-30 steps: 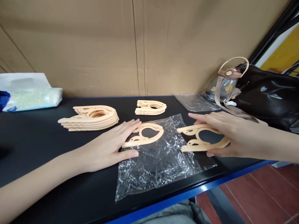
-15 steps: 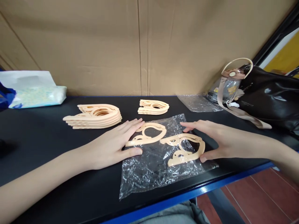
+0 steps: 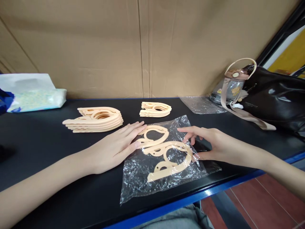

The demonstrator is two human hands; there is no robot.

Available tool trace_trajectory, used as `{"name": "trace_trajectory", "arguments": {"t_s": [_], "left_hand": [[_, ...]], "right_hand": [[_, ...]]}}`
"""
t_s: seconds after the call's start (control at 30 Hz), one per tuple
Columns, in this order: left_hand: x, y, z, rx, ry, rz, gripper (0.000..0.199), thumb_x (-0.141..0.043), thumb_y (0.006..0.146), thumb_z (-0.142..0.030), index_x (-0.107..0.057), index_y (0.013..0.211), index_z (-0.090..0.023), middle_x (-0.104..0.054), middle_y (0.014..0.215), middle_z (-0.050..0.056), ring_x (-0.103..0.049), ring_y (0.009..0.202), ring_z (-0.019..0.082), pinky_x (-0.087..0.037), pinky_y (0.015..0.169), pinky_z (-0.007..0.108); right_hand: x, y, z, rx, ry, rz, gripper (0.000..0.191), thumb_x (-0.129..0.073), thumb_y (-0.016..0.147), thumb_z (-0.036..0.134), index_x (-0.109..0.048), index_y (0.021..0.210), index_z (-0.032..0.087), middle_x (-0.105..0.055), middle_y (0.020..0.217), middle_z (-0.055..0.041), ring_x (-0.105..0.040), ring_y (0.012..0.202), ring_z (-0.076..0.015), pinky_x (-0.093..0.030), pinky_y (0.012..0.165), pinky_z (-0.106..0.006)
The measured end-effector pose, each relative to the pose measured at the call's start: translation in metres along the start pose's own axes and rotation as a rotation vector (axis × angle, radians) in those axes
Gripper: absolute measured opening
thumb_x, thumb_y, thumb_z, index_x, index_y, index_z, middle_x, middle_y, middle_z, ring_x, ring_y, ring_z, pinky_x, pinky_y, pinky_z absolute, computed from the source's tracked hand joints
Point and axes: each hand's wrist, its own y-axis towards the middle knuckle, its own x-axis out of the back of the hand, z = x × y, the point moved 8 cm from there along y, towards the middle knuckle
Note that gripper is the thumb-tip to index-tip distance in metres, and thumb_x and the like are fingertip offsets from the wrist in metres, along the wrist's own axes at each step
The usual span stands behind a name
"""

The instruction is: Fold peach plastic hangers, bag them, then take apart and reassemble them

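Observation:
A clear plastic bag point(image 3: 138, 187) lies flat on the black table, with two cream folding hangers on or in it; I cannot tell which. My left hand point(image 3: 119, 146) lies with fingers stretched over the bag's left edge, touching the upper hanger point(image 3: 164, 135). The lower hanger point(image 3: 188, 159) sits nearer the table's front. At its right end is my right hand point(image 3: 207, 143), thumb and fingers apart, the thumb touching the hanger's curved end.
A larger stack of cream hangers point(image 3: 95, 122) stands left, a smaller stack point(image 3: 156, 109) behind the bag. Tissue pack point(image 3: 38, 98) at far left. Another clear bag point(image 3: 202, 105), a bottle with strap point(image 3: 232, 87) and a black leather bag point(image 3: 276, 98) are at right.
The lower hanger has moved left across the bag, closer to the upper one, and my right hand has moved left with it. My left thumb has shifted up onto the upper hanger.

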Motion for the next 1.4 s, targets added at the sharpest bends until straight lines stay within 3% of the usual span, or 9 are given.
{"name": "trace_trajectory", "arguments": {"t_s": [0.3,0.43,0.67,0.77,0.87,0.97,1.1,1.27,1.4], "left_hand": [[-0.007,0.002,0.01,-0.007,-0.014,0.047,0.057,-0.022,0.104,-0.052,-0.025,0.156,-0.031,-0.021,0.164,-0.004,-0.021,0.151,0.022,-0.018,0.123,0.044],[-0.011,0.001,0.015,-0.029,0.009,0.067,0.057,-0.024,0.104,-0.051,-0.02,0.158,-0.031,-0.017,0.165,-0.004,-0.019,0.151,0.023,-0.018,0.123,0.045],[-0.008,0.0,0.011,-0.044,0.024,0.027,0.056,-0.025,0.104,-0.049,-0.025,0.157,-0.031,-0.021,0.164,-0.004,-0.022,0.15,0.024,-0.022,0.123,0.043],[-0.005,0.0,0.009,-0.009,0.006,0.009,0.056,-0.024,0.104,-0.05,-0.027,0.156,-0.031,-0.023,0.164,-0.005,-0.023,0.15,0.023,-0.021,0.123,0.042],[-0.006,0.0,0.006,-0.006,-0.011,0.032,0.056,-0.024,0.104,-0.051,-0.027,0.156,-0.031,-0.022,0.164,-0.006,-0.022,0.15,0.021,-0.019,0.123,0.042],[-0.004,-0.001,0.005,0.016,-0.019,0.018,0.055,-0.024,0.104,-0.05,-0.029,0.155,-0.03,-0.024,0.163,-0.006,-0.022,0.15,0.02,-0.018,0.124,0.042],[-0.002,-0.001,0.004,0.007,-0.013,0.0,0.055,-0.024,0.104,-0.049,-0.03,0.155,-0.029,-0.026,0.163,-0.006,-0.023,0.15,0.02,-0.018,0.124,0.041],[-0.005,-0.001,0.009,-0.029,0.011,0.021,0.055,-0.025,0.104,-0.048,-0.028,0.156,-0.03,-0.025,0.163,-0.004,-0.024,0.15,0.023,-0.021,0.123,0.043],[-0.003,-0.002,0.008,-0.043,0.019,-0.003,0.055,-0.025,0.104,-0.047,-0.028,0.156,-0.028,-0.027,0.163,-0.002,-0.026,0.149,0.024,-0.023,0.122,0.043]], "right_hand": [[-0.01,-0.002,0.022,0.14,-0.047,-0.187,0.058,-0.073,0.085,0.034,-0.049,0.136,0.025,-0.072,0.095,0.0015,-0.062,0.087,-0.0166,-0.047,0.085,-0.034],[-0.013,-0.003,0.019,0.115,0.108,-0.129,0.052,-0.068,0.089,0.033,-0.048,0.136,0.028,-0.074,0.097,0.0035,-0.066,0.095,-0.0155,-0.047,0.09,-0.033],[-0.017,-0.005,0.015,0.078,0.224,0.004,0.047,-0.064,0.092,0.031,-0.051,0.137,0.032,-0.071,0.124,-0.0005,-0.068,0.104,-0.0157,-0.051,0.086,-0.03],[-0.013,-0.004,0.012,0.099,0.203,-0.001,0.057,-0.061,0.093,0.028,-0.041,0.146,0.03,-0.074,0.115,-0.0002,-0.069,0.101,-0.0156,-0.052,0.088,-0.032],[0.007,0.003,0.003,0.109,0.025,-0.124,0.052,-0.056,0.093,0.024,-0.044,0.143,0.028,-0.076,0.1,0.0011,-0.069,0.098,-0.0178,-0.05,0.093,-0.037],[0.036,0.017,-0.003,0.113,-0.212,-0.322,0.043,-0.054,0.091,0.023,-0.052,0.134,0.024,-0.075,0.094,-0.0009,-0.07,0.09,-0.0209,-0.05,0.089,-0.041],[0.058,0.054,-0.007,0.178,-0.263,-0.405,0.042,-0.059,0.09,0.033,-0.055,0.129,0.017,-0.072,0.105,-0.0076,-0.067,0.094,-0.0225,-0.052,0.087,-0.041],[0.049,0.115,-0.012,0.23,-0.341,-0.277,0.079,-0.068,0.079,0.06,-0.048,0.139,0.014,-0.057,0.138,-0.0179,-0.056,0.123,-0.0331,-0.044,0.103,-0.051],[0.038,0.147,-0.02,0.144,-0.303,-0.15,0.093,-0.07,0.076,0.062,-0.037,0.148,0.012,-0.056,0.14,-0.02,-0.055,0.125,-0.0361,-0.042,0.103,-0.053]]}}
